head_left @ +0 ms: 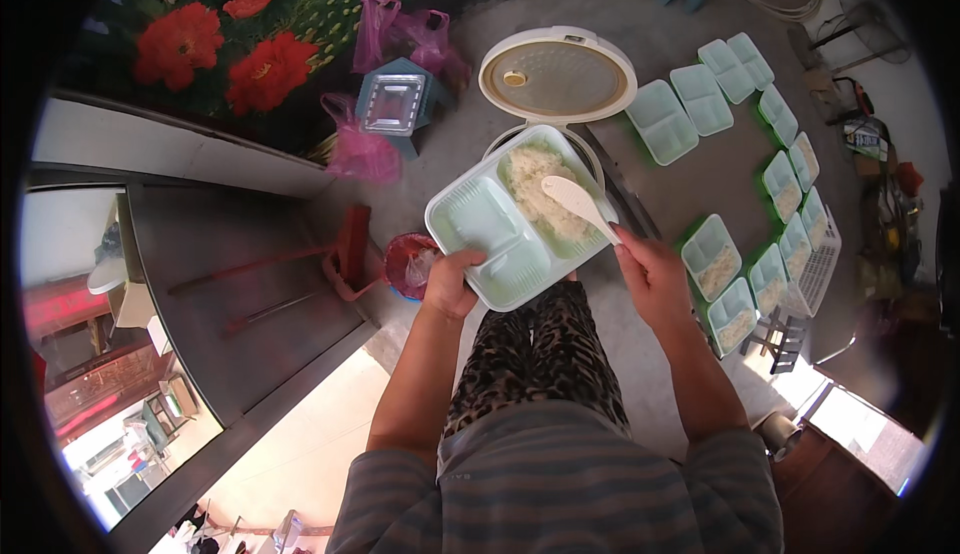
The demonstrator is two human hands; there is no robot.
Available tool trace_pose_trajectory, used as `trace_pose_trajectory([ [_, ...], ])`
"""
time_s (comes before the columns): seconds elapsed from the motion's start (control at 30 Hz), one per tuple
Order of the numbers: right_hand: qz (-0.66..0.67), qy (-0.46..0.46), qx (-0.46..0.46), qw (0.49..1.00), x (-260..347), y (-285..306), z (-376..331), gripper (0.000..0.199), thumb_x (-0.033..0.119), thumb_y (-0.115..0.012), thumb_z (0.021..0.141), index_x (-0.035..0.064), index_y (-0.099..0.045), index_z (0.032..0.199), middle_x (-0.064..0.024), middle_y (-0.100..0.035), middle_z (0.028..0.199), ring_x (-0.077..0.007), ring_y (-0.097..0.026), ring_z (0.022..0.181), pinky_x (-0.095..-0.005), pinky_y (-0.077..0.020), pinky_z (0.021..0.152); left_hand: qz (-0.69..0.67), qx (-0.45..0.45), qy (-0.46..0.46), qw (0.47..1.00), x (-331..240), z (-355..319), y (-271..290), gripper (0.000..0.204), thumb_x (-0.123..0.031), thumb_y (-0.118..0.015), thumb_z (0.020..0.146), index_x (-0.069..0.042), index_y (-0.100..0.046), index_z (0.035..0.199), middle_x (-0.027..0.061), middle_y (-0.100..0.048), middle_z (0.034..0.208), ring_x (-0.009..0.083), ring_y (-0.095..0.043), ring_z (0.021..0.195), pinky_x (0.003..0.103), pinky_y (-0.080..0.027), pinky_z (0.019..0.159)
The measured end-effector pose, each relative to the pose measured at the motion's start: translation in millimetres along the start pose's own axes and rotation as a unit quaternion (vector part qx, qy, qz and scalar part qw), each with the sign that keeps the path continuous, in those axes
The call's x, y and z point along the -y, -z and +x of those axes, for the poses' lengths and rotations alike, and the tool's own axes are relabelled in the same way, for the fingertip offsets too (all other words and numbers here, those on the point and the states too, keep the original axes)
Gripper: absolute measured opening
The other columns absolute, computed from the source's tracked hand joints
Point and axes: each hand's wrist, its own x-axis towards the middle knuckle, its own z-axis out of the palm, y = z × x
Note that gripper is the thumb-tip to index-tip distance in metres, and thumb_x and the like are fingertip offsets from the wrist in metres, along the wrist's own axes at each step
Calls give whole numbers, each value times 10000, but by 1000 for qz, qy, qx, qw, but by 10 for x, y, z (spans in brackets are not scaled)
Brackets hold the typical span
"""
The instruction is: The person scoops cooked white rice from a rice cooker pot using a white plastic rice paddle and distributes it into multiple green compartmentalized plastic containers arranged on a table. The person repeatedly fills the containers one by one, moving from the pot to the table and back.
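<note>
Head view: we look down on both our hands over an open rice cooker, whose round lid is tipped back on the far side of the pot. Our left hand is clamped on the near left corner of a pale green compartment tray, thumb on top of the rim and fingers underneath, holding it tilted above the cooker's mouth. Our right hand is closed around the handle of a white rice paddle; the blade reaches away from that grip, up and to the left, and rests on the heap of white rice in the tray's large far compartment. The smaller compartments nearer our left grip look bare.

To the right of our right hand, more green trays lie in rows on a dark table; the nearer ones hold rice, the farther ones look unfilled. Just left of our left hand sits a red bucket lined with a bag. Beyond it, farther left, pink plastic bags hang about a small stool carrying a clear lidded box, with red flowers behind. Below the tray, between our forearms, we see leopard-print trousers.
</note>
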Motion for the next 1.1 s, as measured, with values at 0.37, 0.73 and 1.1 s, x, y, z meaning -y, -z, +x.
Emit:
trace_pose_trajectory([
  [0.37,-203,92,-48,974,635,397,-191,364,133,-677,823,180,-651,1182,-57,-415,625,-236,-480,520,-371,-394,481,3,57,11,998,-218,-360,-257,383,17,-521,801,84,-505,1177,176,-590,1096,330,-609,995,448,-502,901],
  [0.73,-147,43,-80,985,910,1085,-413,321,163,-649,860,180,-660,1180,-76,-489,640,-257,-520,540,-376,-405,501,-18,41,31,999,-405,-738,-731,352,19,-513,799,85,-522,1145,176,-585,1067,327,-596,989,451,-502,887],
  [1.1,-4,40,-79,996,502,1824,-367,278,108,-625,884,84,-652,1160,-103,-583,721,-244,-542,604,-333,-436,572,11,31,-8,999,-88,-715,-1443,401,23,-486,802,98,-465,1196,190,-558,1118,346,-585,1028,469,-505,904],
])
